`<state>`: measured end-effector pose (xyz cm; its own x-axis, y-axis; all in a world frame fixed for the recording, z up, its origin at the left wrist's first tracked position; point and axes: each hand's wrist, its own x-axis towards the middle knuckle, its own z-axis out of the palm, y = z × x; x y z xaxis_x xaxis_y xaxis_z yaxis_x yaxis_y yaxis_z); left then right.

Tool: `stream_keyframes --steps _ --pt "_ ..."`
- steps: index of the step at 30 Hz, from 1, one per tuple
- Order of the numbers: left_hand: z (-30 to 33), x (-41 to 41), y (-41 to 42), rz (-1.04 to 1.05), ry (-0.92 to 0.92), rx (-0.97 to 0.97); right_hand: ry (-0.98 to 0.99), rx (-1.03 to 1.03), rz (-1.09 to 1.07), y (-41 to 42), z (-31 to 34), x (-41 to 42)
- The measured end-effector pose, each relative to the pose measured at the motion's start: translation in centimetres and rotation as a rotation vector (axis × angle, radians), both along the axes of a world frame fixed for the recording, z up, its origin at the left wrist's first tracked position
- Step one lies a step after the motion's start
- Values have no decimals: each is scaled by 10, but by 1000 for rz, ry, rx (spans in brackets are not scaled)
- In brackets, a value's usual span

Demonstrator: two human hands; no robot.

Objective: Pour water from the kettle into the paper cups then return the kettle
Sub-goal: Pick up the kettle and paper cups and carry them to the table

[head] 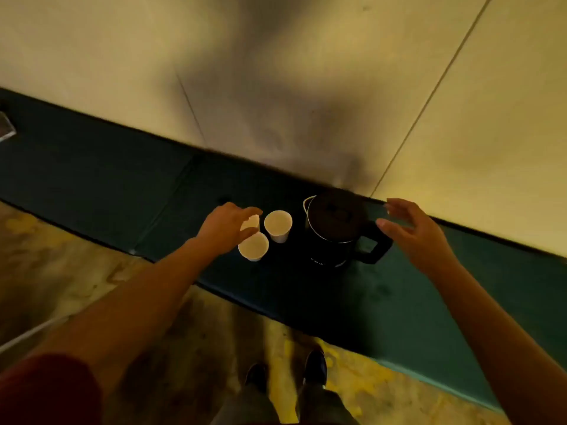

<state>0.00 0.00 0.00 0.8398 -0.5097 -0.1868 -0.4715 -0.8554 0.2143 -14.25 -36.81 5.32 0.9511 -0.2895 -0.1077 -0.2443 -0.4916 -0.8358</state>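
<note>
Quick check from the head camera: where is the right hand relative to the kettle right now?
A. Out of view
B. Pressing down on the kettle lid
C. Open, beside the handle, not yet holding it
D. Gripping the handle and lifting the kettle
C. The right hand is spread open just right of the kettle, whose handle is ungripped; the kettle stands on the dark ledge.

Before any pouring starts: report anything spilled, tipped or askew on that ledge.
Nothing stands out. Three paper cups stand upright, close together, beside the black kettle on the dark ledge. No spill is visible, though the picture is dim and blurred.
</note>
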Motion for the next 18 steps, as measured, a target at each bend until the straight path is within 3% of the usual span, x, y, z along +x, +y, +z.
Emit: stream_keyframes --steps 5,11,18 --pt "-29 5 -5 -181 -63 316 197 -200 121 -4 -25 -2" --pt "-42 20 -17 -202 24 350 257 -278 82 0 -43 12" --pt "-59 28 -26 -230 97 310 304 -229 16 -2 -54 25"
